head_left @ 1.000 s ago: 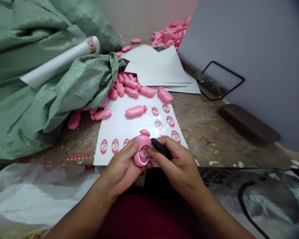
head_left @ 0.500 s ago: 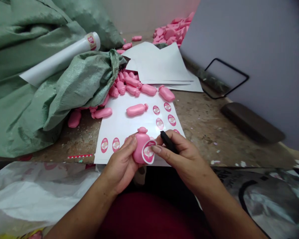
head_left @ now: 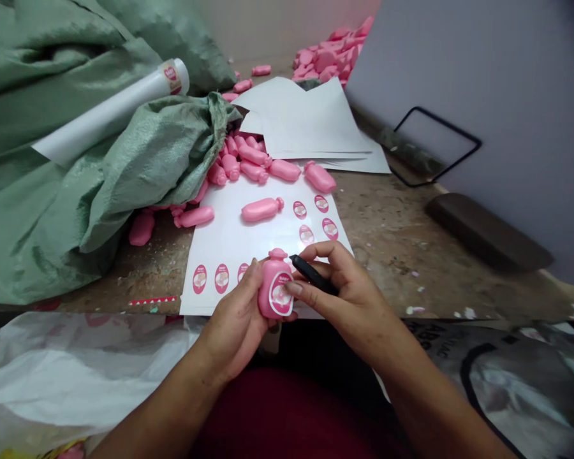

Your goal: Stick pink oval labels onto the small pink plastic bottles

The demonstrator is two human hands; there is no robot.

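My left hand (head_left: pixel 239 312) is closed round a small pink plastic bottle (head_left: pixel 270 274), held upright near the table's front edge. An oval pink-and-white sticker (head_left: pixel 280 295) lies against the bottle's front. The thumb of my right hand (head_left: pixel 344 287) presses on that sticker, while its fingers grip a slim black tool (head_left: pixel 312 274), which looks like a pen or cutter; its tip is too blurred to tell. Below the hands is a white sticker sheet (head_left: pixel 234 245) with several oval stickers on it. One pink bottle (head_left: pixel 261 210) lies on its side on the sheet.
A green woven sack (head_left: pixel 167 153) spills pink bottles at the left. On it rests a white paper roll (head_left: pixel 110 111). White sheets (head_left: pixel 310 121) lie behind, near a pink heap (head_left: pixel 332 57). A grey panel (head_left: pixel 478 76) with a black wire frame (head_left: pixel 437 146) stands at the right.
The sticker, tilted and partly off the bottle's side before, now lies against its front. My right thumb has moved left with it, and the black tool has come closer to the bottle.
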